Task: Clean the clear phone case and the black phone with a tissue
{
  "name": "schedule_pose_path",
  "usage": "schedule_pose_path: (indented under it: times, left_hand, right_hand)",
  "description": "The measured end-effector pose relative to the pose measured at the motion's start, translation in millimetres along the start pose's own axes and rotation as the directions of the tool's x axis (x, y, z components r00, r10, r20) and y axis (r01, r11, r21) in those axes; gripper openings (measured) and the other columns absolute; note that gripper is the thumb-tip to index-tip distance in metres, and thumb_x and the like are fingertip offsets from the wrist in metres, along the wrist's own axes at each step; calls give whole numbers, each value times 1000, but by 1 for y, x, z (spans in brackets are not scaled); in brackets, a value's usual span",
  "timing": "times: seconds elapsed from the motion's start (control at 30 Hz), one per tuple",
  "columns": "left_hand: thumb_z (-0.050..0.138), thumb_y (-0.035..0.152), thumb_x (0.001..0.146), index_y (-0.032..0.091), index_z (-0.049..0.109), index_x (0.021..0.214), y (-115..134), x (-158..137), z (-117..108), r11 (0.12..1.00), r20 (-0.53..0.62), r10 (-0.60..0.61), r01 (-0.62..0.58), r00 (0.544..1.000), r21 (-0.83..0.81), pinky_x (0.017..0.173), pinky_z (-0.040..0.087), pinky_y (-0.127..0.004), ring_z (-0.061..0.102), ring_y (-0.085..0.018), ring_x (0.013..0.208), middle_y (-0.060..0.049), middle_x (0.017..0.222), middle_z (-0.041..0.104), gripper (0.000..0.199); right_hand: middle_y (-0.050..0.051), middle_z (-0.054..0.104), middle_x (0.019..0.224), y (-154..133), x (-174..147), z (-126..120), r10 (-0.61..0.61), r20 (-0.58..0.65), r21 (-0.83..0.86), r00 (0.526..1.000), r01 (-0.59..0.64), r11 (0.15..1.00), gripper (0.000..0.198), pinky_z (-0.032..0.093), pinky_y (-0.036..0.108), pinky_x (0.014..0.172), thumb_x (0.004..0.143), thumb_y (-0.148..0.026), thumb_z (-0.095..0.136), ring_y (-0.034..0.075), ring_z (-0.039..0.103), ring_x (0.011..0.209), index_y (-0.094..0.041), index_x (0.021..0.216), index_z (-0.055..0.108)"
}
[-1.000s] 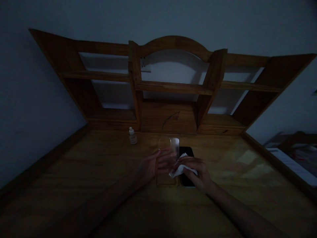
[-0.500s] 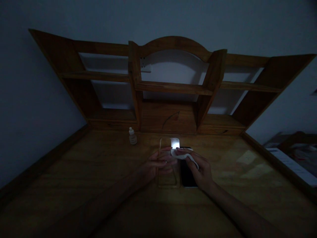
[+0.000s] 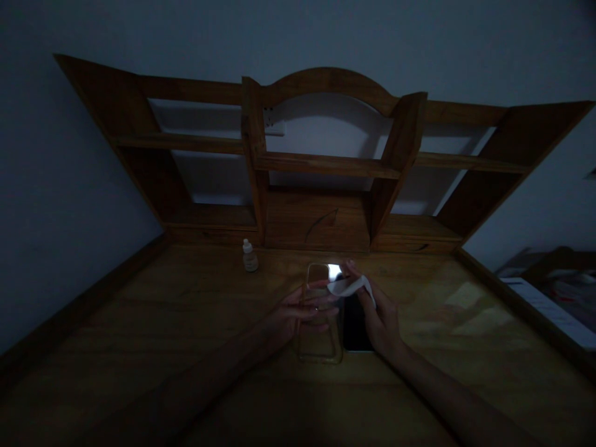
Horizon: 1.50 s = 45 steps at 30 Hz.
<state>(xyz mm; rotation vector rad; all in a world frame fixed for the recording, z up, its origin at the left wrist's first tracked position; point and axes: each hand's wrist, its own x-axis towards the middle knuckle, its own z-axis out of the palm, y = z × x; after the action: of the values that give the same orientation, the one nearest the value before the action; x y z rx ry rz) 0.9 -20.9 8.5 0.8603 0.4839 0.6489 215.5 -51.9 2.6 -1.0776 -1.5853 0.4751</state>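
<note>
My left hand (image 3: 298, 310) is closed around a clear phone case (image 3: 321, 359), its fingers showing through the see-through back. The case is held up over the wooden desk, with a bright reflection near its top right. In my right hand (image 3: 377, 310) a white wipe (image 3: 351, 287) is pinched, and its edge lies against or just in front of the case's upper right side. A phone (image 3: 357, 329) with a dark screen lies on the desk, partly hidden behind my right hand and the case.
A small white-capped dropper bottle (image 3: 250, 257) stands left of the case. A wooden shelf unit (image 3: 326, 162) rises along the desk's back edge. Raised wooden edging (image 3: 521, 304) borders the right side, with a white sheet (image 3: 554, 313) beyond it. The room is dim.
The phone case has shifted slightly right and toward me and tilted. My right hand has moved a little to the right and upward with the wipe. The reflection has become smaller.
</note>
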Motion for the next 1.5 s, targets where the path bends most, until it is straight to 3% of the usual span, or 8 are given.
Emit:
schedule_pose_path:
  times: [0.23, 0.43, 0.53, 0.67, 0.87, 1.13, 1.3, 1.5]
  left_hand:
    - [63, 12, 83, 25, 51, 134, -4, 2, -3, 1000, -45, 0, -1, 999, -15, 91, 51, -40, 61, -29, 116, -11, 137, 57, 55]
    - [67, 13, 81, 25, 52, 134, -1, -1, 2, 1000, -58, -16, 17, 998, 15, 91, 51, -40, 58, -30, 121, -9, 130, 62, 56]
    - [68, 11, 80, 24, 54, 131, -2, 0, 1, 1000, -60, -15, 15, 998, -5, 89, 52, -39, 61, -30, 117, -9, 124, 65, 55]
    - [65, 7, 79, 21, 58, 125, -6, 3, 0, 997, -1, 59, -59, 998, -42, 95, 48, -37, 60, -29, 118, -8, 129, 63, 48]
    - [66, 5, 75, 19, 56, 115, -6, 6, -1, 999, -60, -1, -2, 998, -45, 87, 51, -38, 62, -31, 116, -12, 132, 60, 44]
    - [64, 11, 82, 24, 45, 126, -7, 6, -6, 1000, -20, -16, 16, 1000, 0, 89, 51, -38, 54, -33, 127, -11, 137, 57, 50]
    - [67, 10, 80, 28, 36, 136, -9, 10, -13, 999, 18, -37, 37, 999, -15, 79, 55, -36, 63, -30, 114, -12, 133, 60, 66]
    - [64, 11, 82, 34, 20, 151, -2, 4, -5, 998, 11, -50, 49, 999, 42, 82, 52, -35, 58, -31, 121, -11, 136, 59, 85]
  right_hand:
    - [3, 50, 147, -1, 8, 2, 59, -248, 44, 967, -49, 998, 42, 26, 49, 121, 103, -37, 37, 23, 30, 146, -28, 143, 47]
    - [3, 45, 151, 0, 7, 2, -22, -7, -27, 1000, 21, 999, 41, 24, 49, 122, 103, -32, 40, 22, 33, 145, -29, 143, 47]
    - [3, 43, 152, -2, 5, 3, -85, 154, -70, 984, 97, 993, 42, 25, 50, 122, 102, -29, 42, 23, 30, 146, -29, 144, 46]
    - [2, 39, 154, -4, 6, 5, -103, 239, -134, 966, 138, 981, 46, 22, 54, 122, 102, -27, 41, 23, 25, 147, -31, 148, 38]
    - [2, 33, 157, -4, 7, 4, -127, 273, -170, 954, 178, 969, 48, 23, 55, 121, 102, -24, 39, 24, 21, 148, -31, 150, 34]
    - [0, 30, 159, -7, 6, 4, -133, 265, -182, 955, 185, 966, 48, 23, 54, 122, 102, -24, 39, 24, 19, 149, -31, 150, 34]
    - [1, 32, 158, -6, 6, 4, -153, 246, -173, 957, 198, 965, 47, 25, 55, 120, 102, -23, 39, 24, 22, 148, -31, 148, 37]
    - [1, 35, 156, -6, 6, 3, -159, 254, -172, 954, 206, 963, 45, 25, 55, 121, 102, -22, 38, 23, 24, 148, -31, 147, 41]
